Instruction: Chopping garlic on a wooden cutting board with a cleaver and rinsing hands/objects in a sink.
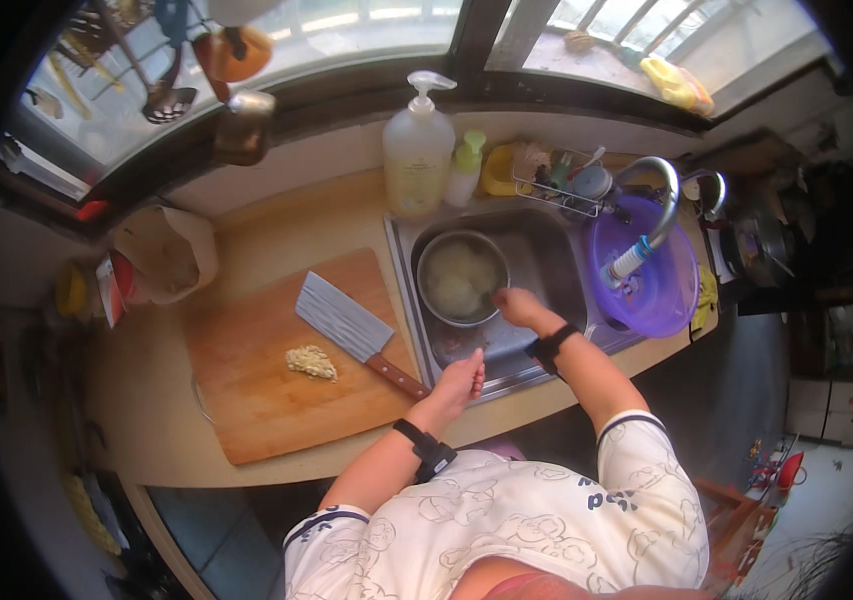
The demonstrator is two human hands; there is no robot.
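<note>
My right hand (520,307) touches the right rim of a round metal bowl (463,278) in the steel sink; cloudy liquid and pale contents show inside. Whether its fingers grip the rim cannot be told. My left hand (460,381) is loosely curled over the sink's front left edge, with nothing visible in it. Left of the sink lies a wooden cutting board (261,405). On it rest a cleaver (345,318) with a wooden handle, close to my left hand, and a small heap of pale chopped food (311,363).
A purple basin (678,262) stands under the faucet (672,191) at the right. Behind the sink are a large pump bottle (419,161), a smaller green-topped bottle (465,172) and a wire rack (557,196). Utensils hang at the upper left.
</note>
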